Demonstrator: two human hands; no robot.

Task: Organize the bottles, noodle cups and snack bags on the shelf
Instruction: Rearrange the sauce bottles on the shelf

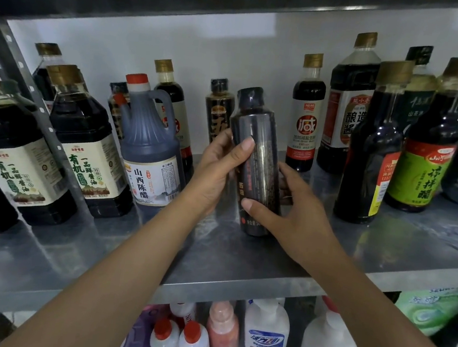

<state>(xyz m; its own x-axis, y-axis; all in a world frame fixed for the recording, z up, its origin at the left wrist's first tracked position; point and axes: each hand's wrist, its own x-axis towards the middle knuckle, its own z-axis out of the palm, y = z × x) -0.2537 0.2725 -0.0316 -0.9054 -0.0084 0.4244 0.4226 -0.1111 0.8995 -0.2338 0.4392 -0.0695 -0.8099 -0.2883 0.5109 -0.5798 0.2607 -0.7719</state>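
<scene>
A tall black cylindrical sauce bottle with a black cap stands in the middle of the metal shelf, its back label facing me. My left hand wraps its left side, thumb across the front. My right hand grips its lower right side, thumb near the base. A matching black bottle stands just behind to the left. Whether the held bottle's base rests on the shelf I cannot tell.
Left of the hands stand a grey vinegar jug and two large soy sauce jugs. Right are a red-labelled bottle and several dark bottles. The shelf below holds white pump bottles and red-capped bottles.
</scene>
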